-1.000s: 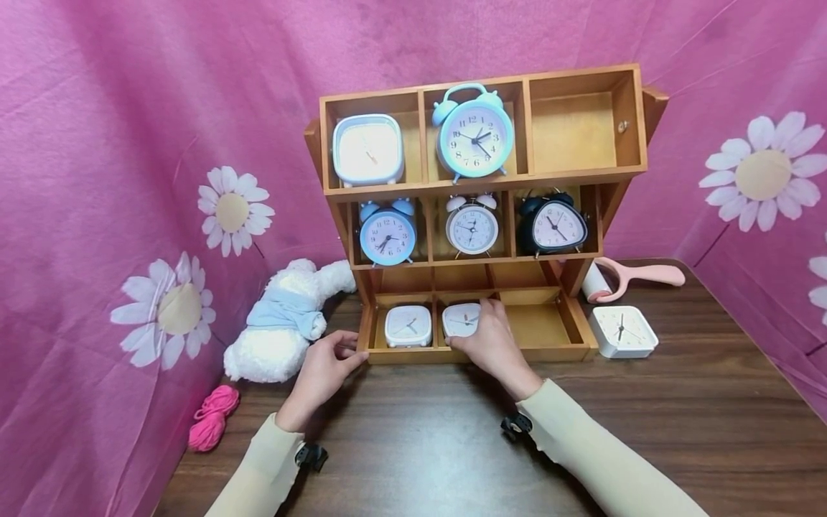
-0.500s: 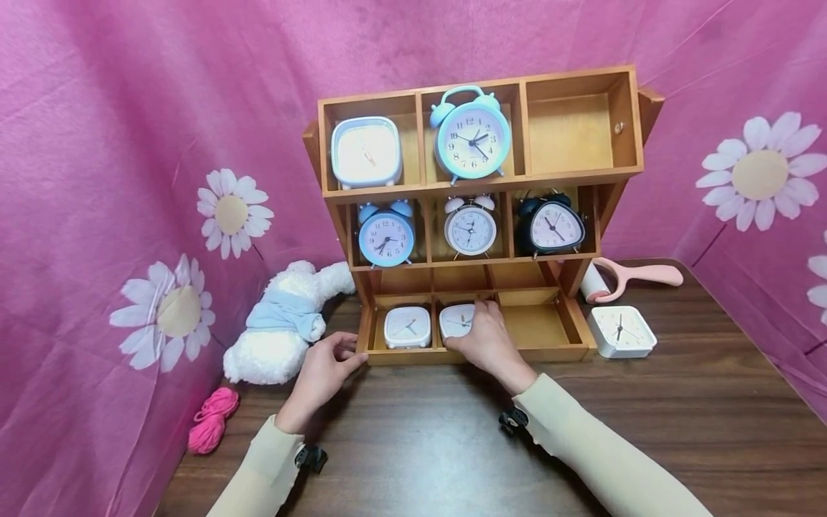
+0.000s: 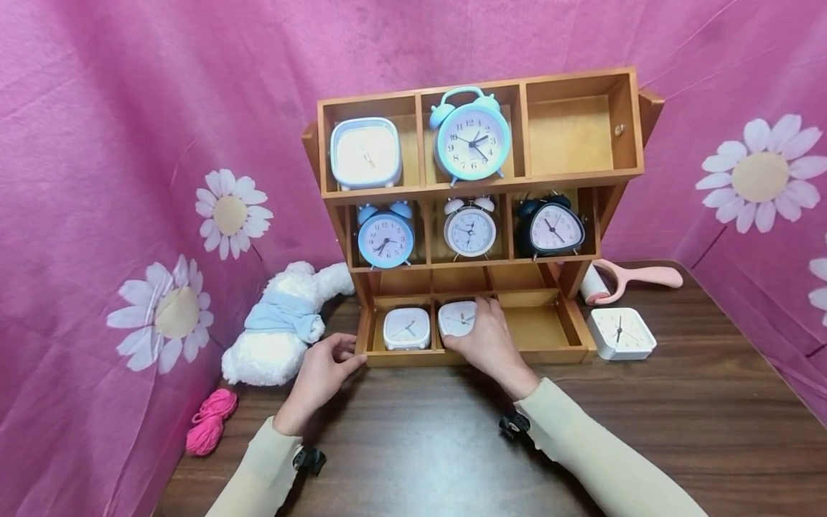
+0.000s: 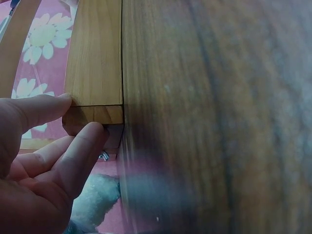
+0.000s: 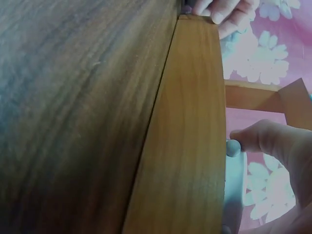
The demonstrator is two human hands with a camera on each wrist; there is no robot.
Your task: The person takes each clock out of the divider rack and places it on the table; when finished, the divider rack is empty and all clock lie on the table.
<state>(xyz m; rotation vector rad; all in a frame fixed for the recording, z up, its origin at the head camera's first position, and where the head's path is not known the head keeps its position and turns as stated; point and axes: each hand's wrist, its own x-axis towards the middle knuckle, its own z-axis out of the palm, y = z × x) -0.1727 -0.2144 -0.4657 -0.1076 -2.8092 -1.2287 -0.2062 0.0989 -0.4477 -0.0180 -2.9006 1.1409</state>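
My right hand (image 3: 487, 341) grips a white square alarm clock (image 3: 456, 319) by its sides, in the middle compartment of the bottom row of a wooden shelf (image 3: 474, 357). In the right wrist view the thumb (image 5: 265, 137) presses near a small rounded foot (image 5: 233, 148) of that clock. My left hand (image 3: 325, 368) pinches the shelf's front left corner (image 4: 92, 116), thumb and fingers on different faces. Another white clock (image 3: 406, 328) sits in the bottom left compartment. The right side of the gripped clock is hidden behind my fingers.
Higher rows hold a light blue twin-bell clock (image 3: 474, 141), a black clock (image 3: 555, 226) and several others. Right of the shelf lie a white clock (image 3: 622, 334) and a pink-handled lint roller (image 3: 646, 276). Leftward are a white plush toy (image 3: 271, 345) and pink yarn (image 3: 212, 422).
The clock in my right hand has risen very slightly at its lower edge within the compartment. My left hand stays on the shelf corner. The head view has shifted a little.
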